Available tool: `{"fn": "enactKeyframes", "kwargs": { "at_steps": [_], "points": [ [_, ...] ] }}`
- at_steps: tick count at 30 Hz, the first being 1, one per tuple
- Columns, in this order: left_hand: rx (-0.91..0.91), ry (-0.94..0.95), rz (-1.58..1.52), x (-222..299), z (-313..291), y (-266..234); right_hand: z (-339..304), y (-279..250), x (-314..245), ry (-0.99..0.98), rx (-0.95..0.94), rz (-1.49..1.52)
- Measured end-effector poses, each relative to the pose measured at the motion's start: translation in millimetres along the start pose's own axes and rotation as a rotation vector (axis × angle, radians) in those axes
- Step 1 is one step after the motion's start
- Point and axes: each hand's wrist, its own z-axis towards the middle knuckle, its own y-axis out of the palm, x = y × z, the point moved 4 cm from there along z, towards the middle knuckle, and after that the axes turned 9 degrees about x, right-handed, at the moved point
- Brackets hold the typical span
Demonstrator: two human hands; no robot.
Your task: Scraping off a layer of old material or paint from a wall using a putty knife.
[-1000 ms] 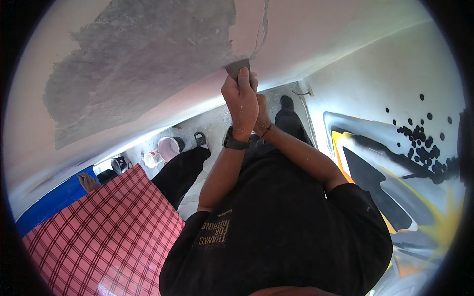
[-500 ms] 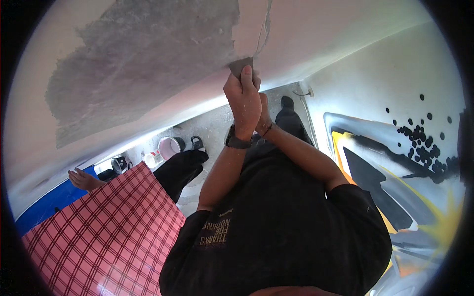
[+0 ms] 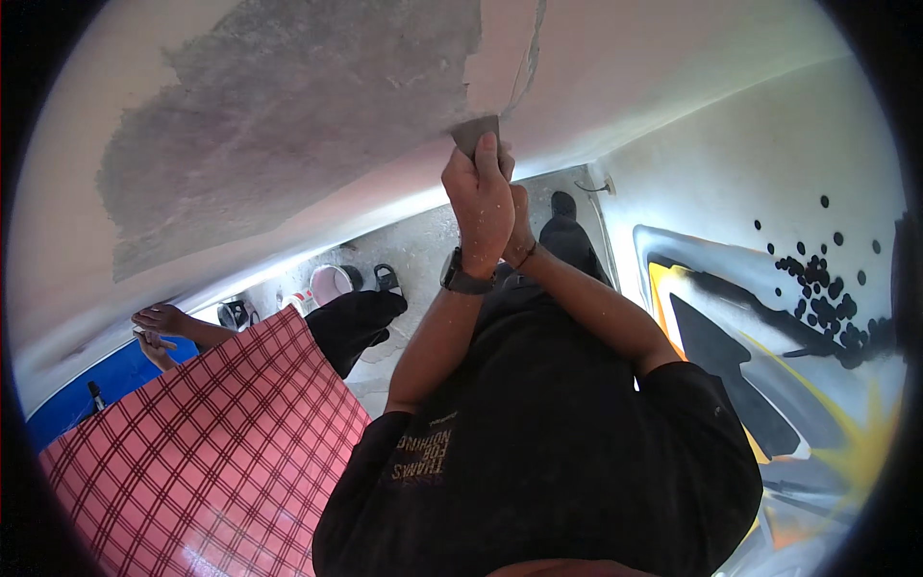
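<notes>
At the wall [image 3: 317, 115], the left hand [image 3: 483, 207] grips a scraper [image 3: 475, 130]—right hand [image 3: 521, 223], grip unclear—gold lettering [image 3: 421, 457] marking the shirt [image 3: 567, 433].

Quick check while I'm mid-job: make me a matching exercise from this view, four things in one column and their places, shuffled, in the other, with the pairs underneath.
Things
1. Flat grey tool
2. Wristwatch
3. Thin dark bracelet
4. Black dots

Places
A. Worn at the wrist of the right arm
B. Held in the left hand
C. On the wall at the picture's right
D. Strapped at the wrist of the left arm

Right pairs: 1-B, 2-D, 3-A, 4-C
</notes>
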Motion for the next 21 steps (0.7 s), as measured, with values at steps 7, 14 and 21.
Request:
{"fn": "enactKeyframes", "kwargs": {
  "at_steps": [7,14,21],
  "points": [
    [-0.005,0.005,0.009,-7,0,0,-4,6,15,-0.024,0.087,0.184],
    [0.0,-0.03,0.023,1,2,1,12,16,18,-0.045,0.068,0.056],
    [-0.01,-0.061,-0.005,-5,3,-3,1,11,16,-0.054,0.08,-0.018]
  ]
}}
